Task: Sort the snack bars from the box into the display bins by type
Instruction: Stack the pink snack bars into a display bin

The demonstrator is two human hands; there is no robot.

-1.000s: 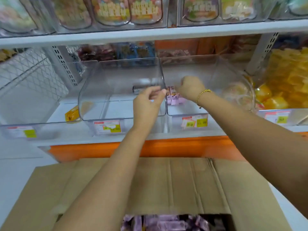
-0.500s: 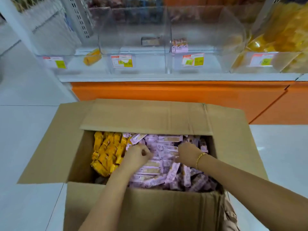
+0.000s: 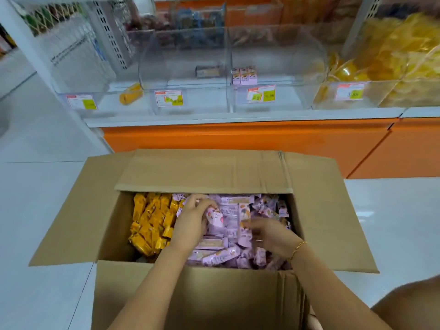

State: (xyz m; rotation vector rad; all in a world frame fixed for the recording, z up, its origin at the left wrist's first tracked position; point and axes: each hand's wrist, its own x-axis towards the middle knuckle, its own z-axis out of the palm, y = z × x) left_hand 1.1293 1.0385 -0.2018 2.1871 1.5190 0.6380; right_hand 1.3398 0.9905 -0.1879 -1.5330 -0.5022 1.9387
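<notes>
Cardboard box [image 3: 202,172] stands open on the floor below the shelf of clear display bins [image 3: 185,55]. Pink snack bars [image 3: 221,254] fill its right side, yellow snack bars [image 3: 152,222] its left. Left hand [image 3: 191,222] grips one pink bar [image 3: 215,216]. Right hand [image 3: 270,235] lies curled on the pink heap; blur hides whether it holds anything.

Looked every bit a shop, on the snack aisle. Carried a row of clear display bins [image 3: 185,67] along the front edge of a white shelf [image 3: 238,117], each fronted by a red-and-yellow price label [image 3: 260,94]. Rested on an orange base [image 3: 238,139], with a perforated metal upright [image 3: 104,32] at the back left. Held loose yellow-wrapped sweets [image 3: 392,55] heaped at the right end. Had, below on the pale tiled floor [image 3: 35,186], an open cardboard box [image 3: 202,172] packed with wrapped snack bars [image 3: 152,222].
</notes>
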